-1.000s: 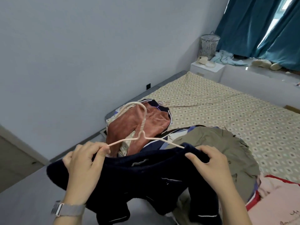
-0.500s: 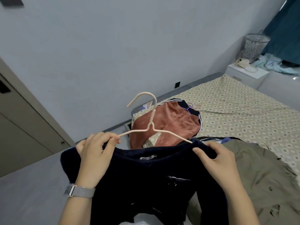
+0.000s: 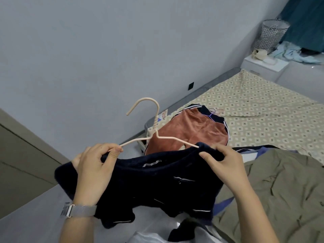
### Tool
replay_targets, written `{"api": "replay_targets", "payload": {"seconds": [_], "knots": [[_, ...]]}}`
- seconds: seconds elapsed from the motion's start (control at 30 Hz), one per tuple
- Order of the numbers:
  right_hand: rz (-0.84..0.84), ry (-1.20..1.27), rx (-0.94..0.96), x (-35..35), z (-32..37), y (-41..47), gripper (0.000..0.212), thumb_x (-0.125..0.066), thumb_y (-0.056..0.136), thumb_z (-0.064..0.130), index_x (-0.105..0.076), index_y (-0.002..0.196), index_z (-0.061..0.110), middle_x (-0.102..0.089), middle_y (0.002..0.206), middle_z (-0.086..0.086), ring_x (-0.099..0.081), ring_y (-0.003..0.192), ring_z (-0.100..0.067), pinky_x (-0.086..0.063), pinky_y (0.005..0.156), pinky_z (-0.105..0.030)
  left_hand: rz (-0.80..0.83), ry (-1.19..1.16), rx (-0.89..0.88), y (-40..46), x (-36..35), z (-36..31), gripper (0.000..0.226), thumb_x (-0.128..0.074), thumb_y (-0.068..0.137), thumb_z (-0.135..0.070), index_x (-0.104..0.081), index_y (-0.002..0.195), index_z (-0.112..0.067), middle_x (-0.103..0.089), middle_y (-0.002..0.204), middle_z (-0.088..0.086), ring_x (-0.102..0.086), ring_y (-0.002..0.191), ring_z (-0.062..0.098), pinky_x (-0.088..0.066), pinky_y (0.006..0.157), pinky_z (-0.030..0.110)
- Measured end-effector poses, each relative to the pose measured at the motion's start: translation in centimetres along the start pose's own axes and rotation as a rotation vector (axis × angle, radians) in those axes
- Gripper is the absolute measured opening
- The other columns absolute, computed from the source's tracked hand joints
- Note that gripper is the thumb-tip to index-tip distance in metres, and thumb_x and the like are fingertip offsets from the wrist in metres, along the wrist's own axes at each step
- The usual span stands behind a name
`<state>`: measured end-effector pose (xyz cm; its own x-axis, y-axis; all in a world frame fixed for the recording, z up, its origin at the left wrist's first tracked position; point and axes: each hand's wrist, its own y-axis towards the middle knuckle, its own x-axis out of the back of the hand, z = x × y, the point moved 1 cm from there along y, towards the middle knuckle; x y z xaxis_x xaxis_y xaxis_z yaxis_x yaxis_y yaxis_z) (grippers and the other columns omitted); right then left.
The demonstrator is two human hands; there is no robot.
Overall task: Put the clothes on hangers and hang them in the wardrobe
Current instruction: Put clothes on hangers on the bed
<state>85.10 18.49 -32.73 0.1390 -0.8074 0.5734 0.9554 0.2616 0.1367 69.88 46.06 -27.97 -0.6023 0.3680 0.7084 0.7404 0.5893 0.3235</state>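
**Dark garment half-threaded onto the hanger**

While both hands work at chest height over the bed's edge, the dark navy garment hangs between them, its upper edge stretched level so the cream hanger can sit inside it. The left hand, at about eight o'clock in the view, is closed with thumb and forefinger pinched on the hanger's left arm tip together with the cloth there; that end of the wire is bare, so the fabric looks not yet pulled over it. The right hand, at about four o'clock, is closed in a pinch on the garment's edge just where the hanger's right arm disappears under the cloth, probably to keep that shoulder seated while the other side is dressed. The hook stands up and away at twelve o'clock from the hands, free for hanging later.

Beyond, at one o'clock, a rust-coloured velvet garment lies on the patterned bedspread, and an olive garment lies crumpled at three o'clock; both seem to await hangers. No wardrobe can be identified with certainty, though a plain beige panel at nine o'clock could be furniture.
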Motion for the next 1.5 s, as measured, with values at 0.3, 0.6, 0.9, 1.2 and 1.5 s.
{"api": "replay_targets", "payload": {"seconds": [0.3, 0.6, 0.9, 1.2, 1.5], "knots": [[-0.060, -0.035, -0.049, -1.1, -0.9, 9.0, 0.027, -0.077, 0.074, 0.037, -0.056, 0.062, 0.024, -0.059, 0.063, 0.011, -0.055, 0.068, -0.012, -0.038, 0.063, -0.028, 0.064, -0.067, 0.007, 9.5, -5.7, 0.5, 0.031, -0.036, 0.076, -0.065, -0.059, 0.076, -0.044, -0.061, 0.074, -0.018, -0.055, 0.084, 0.012, -0.026, 0.086, 0.033], [-0.184, -0.020, -0.140, 3.6, -3.3, 15.8, 0.027, -0.078, 0.076, 0.028, -0.057, 0.060, 0.023, -0.059, 0.061, 0.014, -0.053, 0.062, -0.004, -0.036, 0.056, -0.015, 0.217, -0.154, -0.099, 19.1, -13.2, -5.0, 0.028, -0.038, 0.076, -0.065, -0.059, 0.083, -0.048, -0.060, 0.092, -0.033, -0.056, 0.090, 0.003, -0.039, 0.095, 0.050], [-0.353, -0.035, -0.357, 7.4, -9.3, 16.1, 0.025, -0.078, 0.075, 0.033, -0.064, 0.070, 0.013, -0.064, 0.067, -0.003, -0.061, 0.071, -0.020, -0.046, 0.070, -0.035, 0.496, -0.160, -0.402, 24.8, -22.5, -10.1, 0.028, -0.041, 0.081, -0.065, -0.059, 0.081, -0.044, -0.058, 0.094, -0.021, -0.051, 0.093, -0.001, -0.029, 0.091, 0.036], [-0.487, 0.039, -0.528, 5.2, -13.0, 22.8, 0.024, -0.077, 0.077, 0.032, -0.062, 0.067, 0.016, -0.061, 0.064, 0.004, -0.058, 0.069, -0.015, -0.042, 0.064, -0.029, 0.669, -0.225, -0.465, 34.1, -33.3, -11.6, 0.015, -0.054, 0.082, -0.055, -0.058, 0.078, -0.041, -0.063, 0.085, -0.021, -0.056, 0.088, 0.003, -0.031, 0.091, 0.039], [-0.433, 0.110, -0.729, 2.6, -20.3, 34.6, 0.028, -0.079, 0.078, 0.030, -0.060, 0.064, 0.016, -0.055, 0.058, 0.008, -0.051, 0.057, -0.005, -0.039, 0.061, -0.027, 0.936, -0.134, -0.508, 44.6, -47.5, -10.5, 0.028, -0.047, 0.071, -0.065, -0.054, 0.088, -0.044, -0.062, 0.090, -0.019, -0.051, 0.096, 0.005, -0.026, 0.089, 0.033]]}}
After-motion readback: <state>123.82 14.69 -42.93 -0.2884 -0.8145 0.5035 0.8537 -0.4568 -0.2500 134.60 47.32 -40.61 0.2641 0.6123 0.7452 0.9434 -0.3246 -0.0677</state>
